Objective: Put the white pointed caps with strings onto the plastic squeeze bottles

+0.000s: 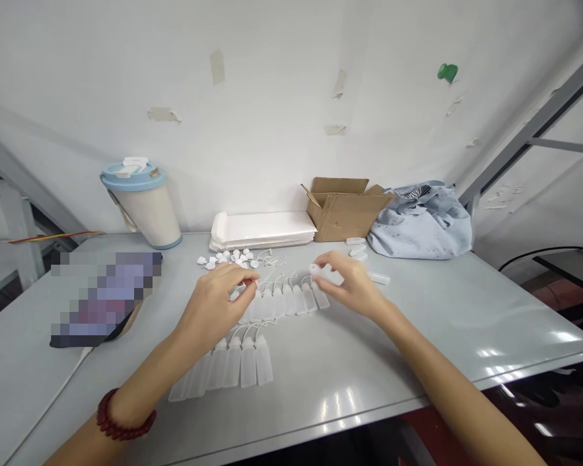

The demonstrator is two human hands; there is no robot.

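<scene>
My left hand (223, 296) is closed in a pinch, with a small white piece, possibly a cap, at its fingertips above the back row. My right hand (352, 285) grips a small translucent plastic bottle (329, 274) between thumb and fingers, its neck pointing left. Beneath and between the hands lies a back row of similar flat bottles (287, 301) with thin white cord loops. A front row of bottles (248, 362) lies nearer, partly hidden by my left forearm. White caps (233, 256) are heaped behind my left hand, beside loose cord loops (273, 261).
A stack of white trays or boxes (272, 228), an opened cardboard box (350, 213) and a light blue cloth bag (420, 223) stand along the wall. At left are a tumbler (150, 210) and a pixelated phone (109, 298) with a cable. More loose bottles (379, 279) lie right.
</scene>
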